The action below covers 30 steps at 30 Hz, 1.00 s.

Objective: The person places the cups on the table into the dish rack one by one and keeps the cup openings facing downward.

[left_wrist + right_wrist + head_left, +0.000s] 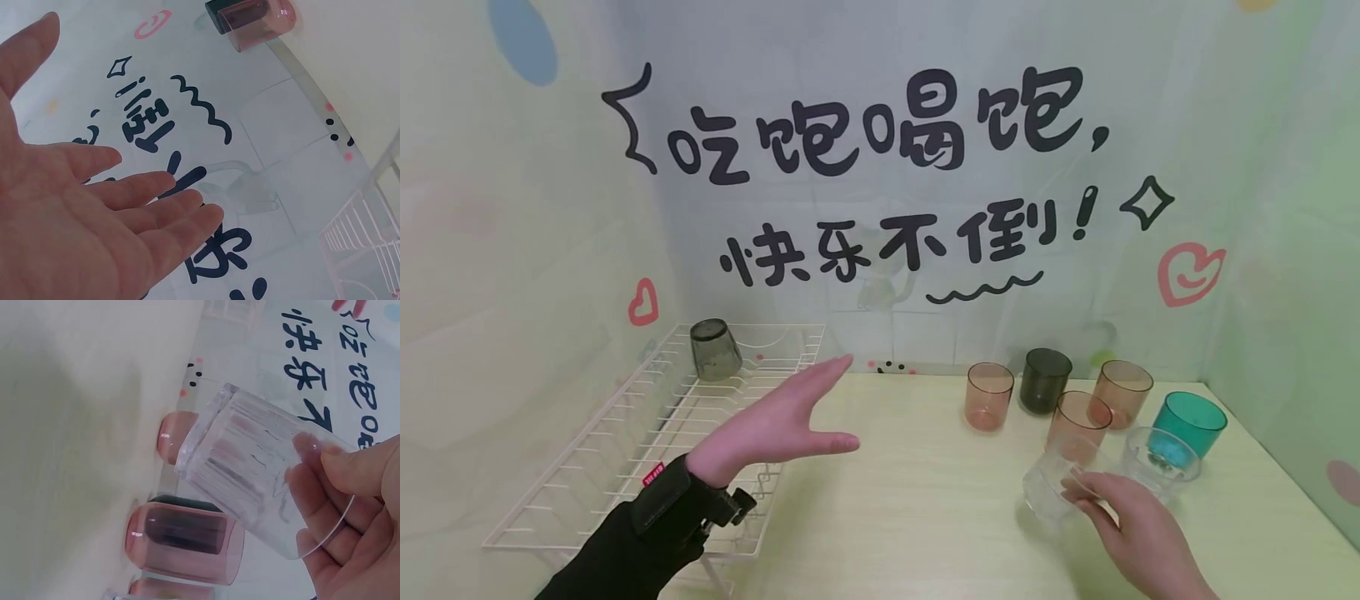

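My right hand pinches a clear cup at its rim, thumb on one side and fingers on the other. The cup tilts, its thick base turned away from my palm and seemingly raised off the table. Just behind it stands a pink cup, partly seen through the clear wall. A second clear cup is upright beyond my right fingers. My left hand hovers at the rack's right side with thumb and fingers spread, holding nothing. On the white wire rack a grey cup rests upside down.
Farther back on the table stand another pink cup, a dark grey cup and a third pink cup. A teal cup is at the right, behind the second clear cup. Printed curtains enclose the back and sides.
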Tool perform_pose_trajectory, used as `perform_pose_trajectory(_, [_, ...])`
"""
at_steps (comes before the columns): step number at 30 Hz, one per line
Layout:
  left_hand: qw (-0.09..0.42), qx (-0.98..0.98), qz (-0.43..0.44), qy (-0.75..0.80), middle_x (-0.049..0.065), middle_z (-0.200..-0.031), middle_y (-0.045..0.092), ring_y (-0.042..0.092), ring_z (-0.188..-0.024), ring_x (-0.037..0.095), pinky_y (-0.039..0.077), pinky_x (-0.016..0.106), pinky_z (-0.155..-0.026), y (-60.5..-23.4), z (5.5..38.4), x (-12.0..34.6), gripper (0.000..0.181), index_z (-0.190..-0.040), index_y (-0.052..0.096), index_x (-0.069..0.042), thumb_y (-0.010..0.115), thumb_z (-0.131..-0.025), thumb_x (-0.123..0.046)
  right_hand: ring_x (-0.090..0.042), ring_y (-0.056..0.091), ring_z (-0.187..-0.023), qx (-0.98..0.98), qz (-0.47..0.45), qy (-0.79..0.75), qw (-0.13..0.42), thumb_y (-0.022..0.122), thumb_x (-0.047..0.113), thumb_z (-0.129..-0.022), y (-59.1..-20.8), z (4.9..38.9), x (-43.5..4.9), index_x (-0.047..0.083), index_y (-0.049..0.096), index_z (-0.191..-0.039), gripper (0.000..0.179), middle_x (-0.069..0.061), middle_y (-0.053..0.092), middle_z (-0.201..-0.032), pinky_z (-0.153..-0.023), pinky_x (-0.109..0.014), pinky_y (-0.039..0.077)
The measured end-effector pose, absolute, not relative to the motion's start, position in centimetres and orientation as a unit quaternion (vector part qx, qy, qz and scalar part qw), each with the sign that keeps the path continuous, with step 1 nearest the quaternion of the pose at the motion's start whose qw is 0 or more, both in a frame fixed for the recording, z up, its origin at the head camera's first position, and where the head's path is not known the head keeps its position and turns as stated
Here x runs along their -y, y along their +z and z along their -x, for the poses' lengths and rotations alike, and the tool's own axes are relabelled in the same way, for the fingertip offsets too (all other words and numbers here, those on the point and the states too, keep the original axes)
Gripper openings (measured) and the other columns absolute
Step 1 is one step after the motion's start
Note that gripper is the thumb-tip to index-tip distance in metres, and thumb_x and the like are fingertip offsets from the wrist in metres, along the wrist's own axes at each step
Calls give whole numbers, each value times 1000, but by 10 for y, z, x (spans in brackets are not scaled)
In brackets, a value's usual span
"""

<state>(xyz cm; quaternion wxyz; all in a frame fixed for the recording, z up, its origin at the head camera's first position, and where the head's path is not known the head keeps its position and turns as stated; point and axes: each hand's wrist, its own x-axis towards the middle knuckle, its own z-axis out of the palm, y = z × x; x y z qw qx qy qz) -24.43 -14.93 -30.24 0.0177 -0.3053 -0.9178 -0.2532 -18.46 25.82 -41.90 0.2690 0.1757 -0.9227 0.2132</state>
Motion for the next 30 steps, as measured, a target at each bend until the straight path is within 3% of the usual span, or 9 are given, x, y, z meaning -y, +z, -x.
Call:
perform_pose_trajectory(5, [22, 913, 307, -267, -5, -148, 17, 16, -134, 16, 18, 41, -106, -301, 242, 143, 98, -144, 11, -26, 59, -69, -66, -6, 56, -85, 908, -180, 231, 300, 71, 2, -69, -413, 184, -252, 24, 61, -98, 38, 20, 59, -91, -75, -27, 46])
perform_pose_trajectory(14, [34, 906, 317, -279, -7, -148, 16, 16, -134, 14, 19, 40, -105, -300, 240, 132, 97, -144, 12, -28, 59, -69, -66, -5, 56, -86, 908, -150, 262, 291, 69, 3, -72, -401, 187, -242, 26, 61, -97, 35, 20, 59, -91, -77, -29, 46])
perform_pose_trajectory(21, [48, 905, 315, -282, -9, -147, 16, 16, -133, 12, 19, 39, -105, -299, 239, 124, 97, -143, 11, -31, 59, -68, -68, -4, 56, -86, 892, -159, 305, 292, 67, 1, -73, -395, 188, -235, 28, 61, -100, 38, 19, 59, -92, -79, -15, 41])
perform_pose_trajectory(30, [57, 898, 317, -301, -14, -146, 14, 16, -133, 9, 21, 40, -104, -299, 238, 115, 97, -143, 10, -36, 61, -66, -68, -5, 58, -87, 859, -182, 367, 308, 65, 1, -76, -389, 191, -224, 25, 62, -102, 36, 15, 62, -92, -77, -16, 43])
